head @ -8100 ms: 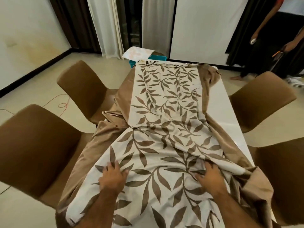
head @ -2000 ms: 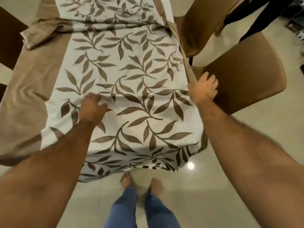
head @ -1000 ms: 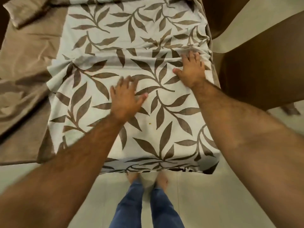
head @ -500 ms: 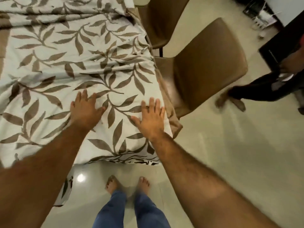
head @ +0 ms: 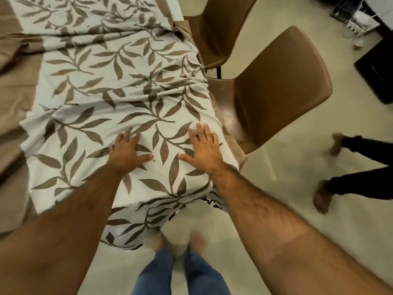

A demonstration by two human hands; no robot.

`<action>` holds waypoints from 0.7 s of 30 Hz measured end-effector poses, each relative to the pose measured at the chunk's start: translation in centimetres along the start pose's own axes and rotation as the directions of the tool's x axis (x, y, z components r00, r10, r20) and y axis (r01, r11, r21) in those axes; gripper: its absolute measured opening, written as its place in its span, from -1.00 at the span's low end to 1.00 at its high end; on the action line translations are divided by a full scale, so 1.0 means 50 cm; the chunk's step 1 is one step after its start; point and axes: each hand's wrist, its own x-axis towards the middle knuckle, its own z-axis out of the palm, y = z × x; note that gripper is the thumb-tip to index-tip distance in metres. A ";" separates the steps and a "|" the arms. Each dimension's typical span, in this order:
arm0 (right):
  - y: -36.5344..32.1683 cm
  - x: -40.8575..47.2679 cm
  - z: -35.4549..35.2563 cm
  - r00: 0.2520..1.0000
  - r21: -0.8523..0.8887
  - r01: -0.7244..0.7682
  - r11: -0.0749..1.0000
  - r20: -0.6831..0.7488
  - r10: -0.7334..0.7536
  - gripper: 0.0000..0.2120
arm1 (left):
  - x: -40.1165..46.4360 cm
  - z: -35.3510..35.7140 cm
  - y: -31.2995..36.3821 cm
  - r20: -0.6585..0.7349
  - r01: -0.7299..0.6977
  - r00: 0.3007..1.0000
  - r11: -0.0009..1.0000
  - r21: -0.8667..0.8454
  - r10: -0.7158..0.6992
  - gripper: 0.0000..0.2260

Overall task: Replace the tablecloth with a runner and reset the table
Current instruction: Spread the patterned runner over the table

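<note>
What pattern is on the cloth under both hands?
Brown leafy sprigs on a pale white ground, on the leaf-print cloth; the head view shows it.

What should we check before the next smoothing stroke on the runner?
1. Both hands flat on the runner: ok. Left hand and right hand lie palm down, fingers straight.
2. Runner smooth: not ok. Creases bunch toward the right edge, beyond the right hand.
3. Runner square on the table: cannot tell. The table is hidden; brown cloth shows only along the left.
4. Near end hangs evenly: not ok. The hem drops lower on the left than on the right.
5. Chair clear of the cloth: not ok. Its seat sits right against the draped right edge.
6. Floor clear nearby: not ok. Another person's legs are close on the right.
</note>
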 end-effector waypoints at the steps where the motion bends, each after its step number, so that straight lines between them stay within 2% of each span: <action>1: -0.017 -0.002 0.012 1.000 -0.002 0.020 1.000 0.018 -0.020 -0.09 | -0.003 -0.006 0.000 0.007 -0.022 1.000 1.000 -0.019 0.022 -0.19; 3: -0.047 -0.001 0.032 0.999 0.011 0.010 1.000 0.040 -0.010 -0.08 | -0.021 -0.020 -0.010 -0.043 -0.059 0.998 0.988 -0.143 0.054 -0.28; 5: -0.074 0.009 0.033 0.998 0.008 -0.040 0.999 0.044 0.040 -0.07 | -0.059 -0.044 -0.050 -0.168 -0.038 0.986 0.967 -0.251 -0.005 -0.43; 6: -0.078 0.013 0.022 0.997 -0.004 -0.074 0.997 0.031 0.074 -0.09 | -0.075 -0.050 -0.075 -0.244 -0.021 0.969 0.969 -0.244 -0.041 -0.51; 8: -0.114 0.033 -0.007 0.994 -0.053 -0.089 0.995 -0.063 0.086 -0.21 | -0.112 -0.075 -0.158 -0.375 0.083 0.916 0.981 -0.174 -0.144 -0.58; 10: -0.169 0.061 -0.028 0.989 -0.073 -0.050 0.996 -0.142 0.039 -0.26 | -0.144 -0.102 -0.248 -0.421 0.264 0.849 0.946 -0.188 -0.320 -0.61; 12: -0.222 0.086 -0.025 0.997 -0.043 0.017 0.999 -0.068 -0.020 -0.24 | -0.165 -0.116 -0.321 -0.353 0.467 0.784 0.859 -0.209 -0.511 -0.61; 14: -0.263 0.100 -0.001 0.998 -0.034 0.017 0.999 0.063 -0.015 -0.16 | -0.180 -0.112 -0.388 -0.243 0.584 0.752 0.790 -0.185 -0.613 -0.54; 16: -0.285 0.110 0.022 0.992 -0.082 -0.015 0.997 0.126 0.025 -0.07 | -0.190 -0.093 -0.463 -0.144 0.614 0.747 0.757 -0.225 -0.649 -0.46; 18: -0.301 0.123 0.035 0.991 -0.130 -0.045 0.990 0.123 0.061 -0.04 | -0.198 -0.071 -0.538 -0.025 0.622 0.765 0.749 -0.227 -0.643 -0.39; 21: -0.311 0.152 0.034 0.990 -0.142 -0.077 0.987 0.106 0.093 -0.03 | -0.176 -0.075 -0.623 0.009 0.584 0.809 0.801 -0.133 -0.588 -0.32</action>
